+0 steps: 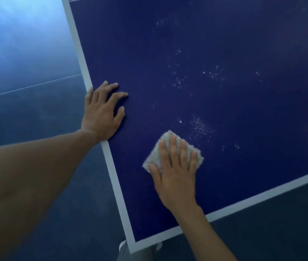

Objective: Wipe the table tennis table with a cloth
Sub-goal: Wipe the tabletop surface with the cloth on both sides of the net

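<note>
Right hand [175,172] flat, fingers spread, pressing cloth [170,147] near tabletop [243,44] corner. Left hand [102,110] open, bracing edge. White specks [198,125] beyond cloth unwiped; most remaining.

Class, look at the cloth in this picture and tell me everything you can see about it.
The cloth is a small, pale grey-beige pad with a nubbly, towel-like texture, apparently folded into a rough square and turned so one corner points away from the person. It lies flat on the dark blue table near the corner closest to the person, just short of a scatter of white specks. The right hand presses on it, palm down, fingers spread, covering much of it.
</note>
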